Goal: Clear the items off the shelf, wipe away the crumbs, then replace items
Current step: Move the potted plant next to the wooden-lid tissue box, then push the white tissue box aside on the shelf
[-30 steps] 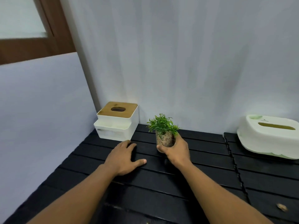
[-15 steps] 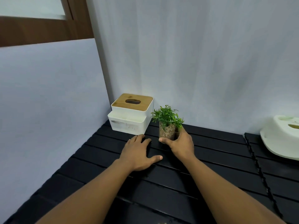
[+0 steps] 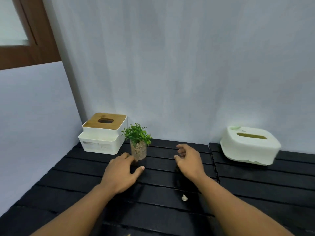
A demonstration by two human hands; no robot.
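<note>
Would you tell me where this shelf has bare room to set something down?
Free: the shelf's back strip between the plant and the white box, beyond the right hand; also the slats in front of the white box. Crowded: the left corner, where wooden-lid box, plant and left hand sit close.

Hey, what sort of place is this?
Likely a home corner, maybe staged: a black slatted shelf holds a wood-lidded tissue box, a white tissue box and a small plant.
</note>
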